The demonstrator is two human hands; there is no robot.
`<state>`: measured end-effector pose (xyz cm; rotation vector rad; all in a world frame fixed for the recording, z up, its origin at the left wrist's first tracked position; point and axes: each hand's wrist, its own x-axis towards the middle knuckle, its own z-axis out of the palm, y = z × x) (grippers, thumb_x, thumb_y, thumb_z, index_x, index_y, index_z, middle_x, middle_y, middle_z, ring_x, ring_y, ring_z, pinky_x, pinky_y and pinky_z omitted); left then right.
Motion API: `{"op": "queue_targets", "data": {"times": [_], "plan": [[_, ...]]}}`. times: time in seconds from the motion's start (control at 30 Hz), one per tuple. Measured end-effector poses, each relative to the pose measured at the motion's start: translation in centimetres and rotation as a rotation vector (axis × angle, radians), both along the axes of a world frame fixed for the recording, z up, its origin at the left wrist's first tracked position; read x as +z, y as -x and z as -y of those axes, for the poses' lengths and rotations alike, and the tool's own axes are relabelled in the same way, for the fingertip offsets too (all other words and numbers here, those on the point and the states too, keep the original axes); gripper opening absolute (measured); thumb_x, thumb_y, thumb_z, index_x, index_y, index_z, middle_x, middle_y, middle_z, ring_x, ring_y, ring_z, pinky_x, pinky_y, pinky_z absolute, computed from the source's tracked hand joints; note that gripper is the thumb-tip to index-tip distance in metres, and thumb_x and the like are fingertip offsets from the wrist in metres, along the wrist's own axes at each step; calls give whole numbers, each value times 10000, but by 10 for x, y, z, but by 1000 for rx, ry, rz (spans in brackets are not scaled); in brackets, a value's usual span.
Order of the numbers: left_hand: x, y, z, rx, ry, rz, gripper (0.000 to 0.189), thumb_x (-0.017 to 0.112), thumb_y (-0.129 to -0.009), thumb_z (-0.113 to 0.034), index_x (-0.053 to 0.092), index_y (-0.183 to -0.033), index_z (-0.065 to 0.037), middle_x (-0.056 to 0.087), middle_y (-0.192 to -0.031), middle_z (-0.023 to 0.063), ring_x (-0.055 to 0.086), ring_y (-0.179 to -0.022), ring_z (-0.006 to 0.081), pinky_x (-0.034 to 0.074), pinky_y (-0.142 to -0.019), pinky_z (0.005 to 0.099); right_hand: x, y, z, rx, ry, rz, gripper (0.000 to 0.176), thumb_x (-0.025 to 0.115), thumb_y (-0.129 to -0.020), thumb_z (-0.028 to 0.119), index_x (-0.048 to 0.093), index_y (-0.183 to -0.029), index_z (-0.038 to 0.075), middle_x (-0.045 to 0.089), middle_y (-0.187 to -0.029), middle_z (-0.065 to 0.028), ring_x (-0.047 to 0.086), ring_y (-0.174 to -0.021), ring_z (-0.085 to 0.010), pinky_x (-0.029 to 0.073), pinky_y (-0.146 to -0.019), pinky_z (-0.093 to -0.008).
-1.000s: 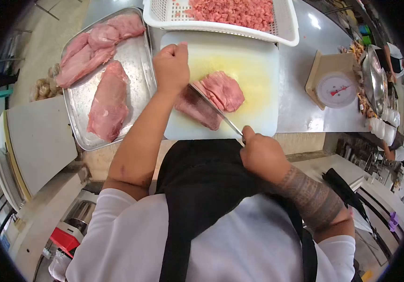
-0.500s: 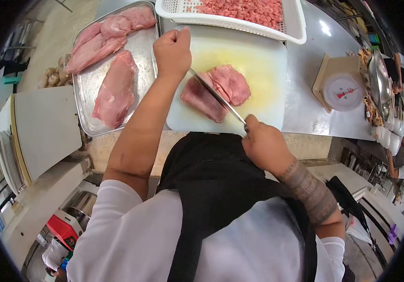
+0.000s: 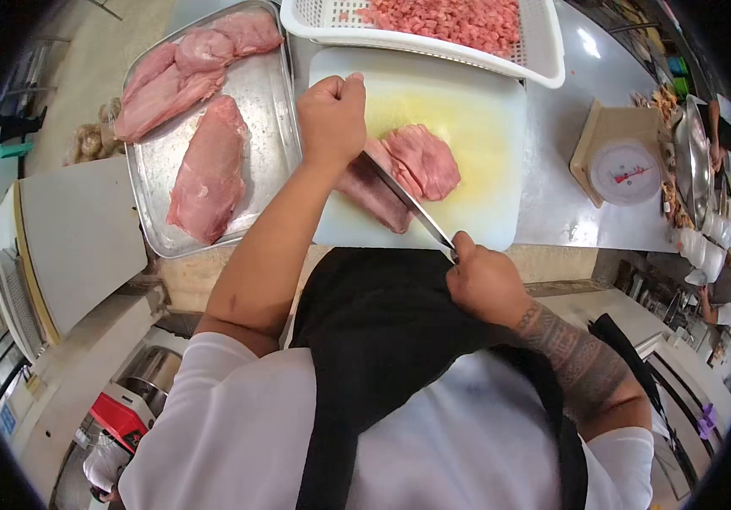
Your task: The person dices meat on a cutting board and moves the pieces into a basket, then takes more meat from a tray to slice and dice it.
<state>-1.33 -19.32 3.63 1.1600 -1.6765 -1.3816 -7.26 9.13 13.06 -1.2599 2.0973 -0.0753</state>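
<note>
My right hand (image 3: 488, 276) is closed round the handle of a long, narrow knife (image 3: 416, 208). Its blade slants up and left across two pieces of raw meat, passing above them; whether it touches cannot be told. At the blade's far end my left hand (image 3: 331, 119) is a closed fist, thumb side up; what it grips, if anything, is hidden. Under the blade lie a flatter pink piece of meat (image 3: 425, 161) on the right and a darker piece of meat (image 3: 374, 197) on the left, partly covered by my left wrist. Both rest on a white cutting board (image 3: 488, 195).
Left of the board, a metal tray (image 3: 268, 183) holds large raw meat pieces (image 3: 211, 170). A white perforated basket (image 3: 331, 34) of diced meat (image 3: 450, 21) stands behind the board. To the right sits a dial scale (image 3: 624, 172), with a metal bowl (image 3: 690, 157) beyond it.
Both hands and the knife appear slightly lower and further right. The blade still slants over the meat, and the left fist now hides more of its upper end. Tray and board shift slightly in view.
</note>
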Motion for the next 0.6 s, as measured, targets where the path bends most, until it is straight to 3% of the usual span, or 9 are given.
{"op": "queue_targets", "data": {"times": [0.13, 0.23, 0.33, 0.43, 0.5, 0.57, 0.6], "plan": [[-8, -8, 5, -45, 160, 63, 481, 702, -1015, -209, 503, -620, -19, 460, -580, -4, 382, -606, 79, 367, -548, 343, -36, -8, 9, -18, 58, -68, 214, 658, -887, 131, 538, -1017, 10, 703, -794, -250, 717, -741, -444, 575, -696, -552], [-10, -6, 6, -17, 94, -18, 485, 704, -989, -238, 508, -627, 19, 453, -539, 93, 396, -559, 146, 390, -551, 411, -43, -13, 1, -46, 77, -58, 229, 666, -891, 141, 546, -1039, 14, 706, -805, -246, 722, -760, -442, 574, -700, -552], [-23, -3, 15, -89, 35, 20, 389, 714, -1000, -212, 571, -712, 8, 545, -620, 74, 468, -611, 137, 448, -600, 376, -43, 0, 4, -63, 90, -26, 246, 669, -896, 147, 553, -1068, 16, 710, -821, -248, 722, -784, -450, 569, -719, -564], [-17, -8, 8, 25, 100, -112, 225, 728, -1011, -199, 650, -951, 3, 655, -860, 73, 584, -790, 140, 513, -756, 329, -44, 1, -1, -81, 112, 4, 247, 662, -901, 143, 556, -1086, 18, 716, -835, -251, 721, -799, -459, 564, -745, -575], [-26, -36, 4, 115, 108, -178, 327, 729, -1022, -190, 599, -1243, 13, 653, -1160, 106, 621, -1050, 182, 507, -948, 329, -44, 3, 0, -82, 99, 9, 239, 653, -906, 141, 557, -1086, 17, 719, -844, -254, 721, -804, -463, 561, -760, -580], [-9, -73, -24, 215, 107, 43, 429, 719, -1031, -202, 539, -1347, 25, 612, -1272, 133, 592, -1166, 208, 485, -1006, 355, -31, 3, -4, -75, 91, 25, 240, 645, -914, 158, 557, -1088, 19, 724, -851, -252, 728, -816, -465, 571, -761, -578], [-18, -93, -38, 219, 5, 31, 485, 718, -1028, -188, 488, -1393, 33, 601, -1286, 144, 586, -1202, 228, 481, -1031, 376, -30, 3, -10, -67, 96, 32, 243, 646, -917, 166, 557, -1089, 20, 725, -853, -252, 730, -819, -466, 573, -759, -579]]}}
